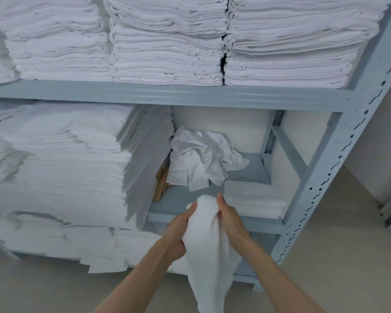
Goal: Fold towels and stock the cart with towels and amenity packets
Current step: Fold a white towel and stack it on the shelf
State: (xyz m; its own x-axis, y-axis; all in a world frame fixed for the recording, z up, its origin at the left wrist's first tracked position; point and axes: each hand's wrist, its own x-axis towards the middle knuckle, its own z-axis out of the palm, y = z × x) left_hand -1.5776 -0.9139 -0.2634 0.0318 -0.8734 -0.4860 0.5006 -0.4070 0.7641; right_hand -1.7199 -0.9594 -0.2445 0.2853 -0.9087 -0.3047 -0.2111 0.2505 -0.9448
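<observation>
A white towel [209,247] hangs bunched in front of the middle shelf [257,221] of a grey metal rack. My left hand [178,231] grips its left side and my right hand [231,219] grips its right side near the top. The towel's lower end droops down between my forearms. Just behind it on the shelf lies a crumpled white cloth [203,158]. A flat folded towel [255,201] lies to the right on the same shelf.
Tall stacks of folded white linen [61,163] fill the left of the middle shelf, and more stacks [167,41] fill the shelf above. Brown packets [161,184] stand between the stack and the crumpled cloth. The rack's upright post [325,177] runs along the right.
</observation>
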